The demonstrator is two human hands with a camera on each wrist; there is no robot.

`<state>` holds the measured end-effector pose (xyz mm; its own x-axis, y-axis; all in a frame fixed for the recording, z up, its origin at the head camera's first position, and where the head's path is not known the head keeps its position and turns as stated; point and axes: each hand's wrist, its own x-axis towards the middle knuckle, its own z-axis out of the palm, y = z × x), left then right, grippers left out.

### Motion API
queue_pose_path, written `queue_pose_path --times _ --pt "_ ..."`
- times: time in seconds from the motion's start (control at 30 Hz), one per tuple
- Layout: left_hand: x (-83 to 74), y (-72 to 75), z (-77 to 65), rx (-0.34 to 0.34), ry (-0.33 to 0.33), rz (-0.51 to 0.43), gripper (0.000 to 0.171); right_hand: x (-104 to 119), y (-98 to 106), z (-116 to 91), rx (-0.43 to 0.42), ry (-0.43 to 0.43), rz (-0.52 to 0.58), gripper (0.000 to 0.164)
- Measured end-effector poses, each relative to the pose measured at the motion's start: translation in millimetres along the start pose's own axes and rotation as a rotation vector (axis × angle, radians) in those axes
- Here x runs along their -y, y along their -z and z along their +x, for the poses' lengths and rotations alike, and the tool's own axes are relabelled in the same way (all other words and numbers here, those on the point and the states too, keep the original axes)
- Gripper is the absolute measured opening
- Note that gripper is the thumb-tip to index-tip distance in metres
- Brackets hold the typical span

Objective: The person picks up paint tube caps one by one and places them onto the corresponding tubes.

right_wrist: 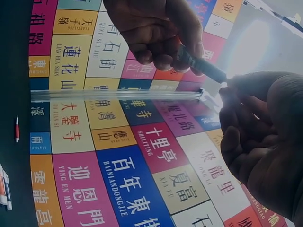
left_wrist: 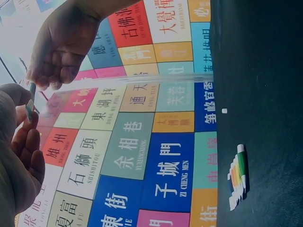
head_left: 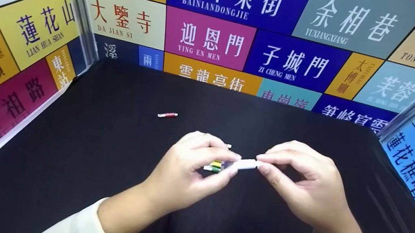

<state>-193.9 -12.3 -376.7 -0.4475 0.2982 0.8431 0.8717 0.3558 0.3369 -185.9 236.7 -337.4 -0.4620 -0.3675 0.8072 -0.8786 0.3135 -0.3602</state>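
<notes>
My left hand (head_left: pixel 193 168) pinches a small white tube (head_left: pixel 246 164), which looks like a paint tube, between thumb and fingers. At the tube's right end, the thumb and forefinger of my right hand (head_left: pixel 307 180) pinch its narrow tip. The tube appears dark against the light in the right wrist view, tilted between both hands. Beneath and behind the left hand lie several small tubes side by side, among them a green tube (left_wrist: pixel 242 165) and a yellow one (head_left: pixel 217 163); the left hand partly hides them in the head view.
A red and white tube (head_left: pixel 167 115) lies apart, farther back on the black cloth-covered table (head_left: pixel 107 126). A tiny white piece (left_wrist: pixel 224 110) sits on the table near the row of tubes. Panels with coloured street-name signs (head_left: pixel 209 38) enclose the back and sides.
</notes>
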Motion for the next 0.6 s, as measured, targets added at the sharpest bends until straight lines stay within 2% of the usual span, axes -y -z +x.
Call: queue_pose_path --times 0.2,0.4,0.6 --pt "0.5 -1.2 -2.0 0.038 -0.027 0.04 0.018 -1.5 -1.1 -1.4 0.016 -0.045 -0.034 0.025" --pt "0.2 -2.0 -2.7 0.041 -0.016 0.016 0.017 -2.0 -2.5 -2.5 0.023 -0.094 -0.048 0.025" --pt "0.2 -2.4 -2.5 0.044 -0.01 -0.016 0.016 -4.8 -3.5 -2.0 0.042 -0.084 -0.072 0.026"
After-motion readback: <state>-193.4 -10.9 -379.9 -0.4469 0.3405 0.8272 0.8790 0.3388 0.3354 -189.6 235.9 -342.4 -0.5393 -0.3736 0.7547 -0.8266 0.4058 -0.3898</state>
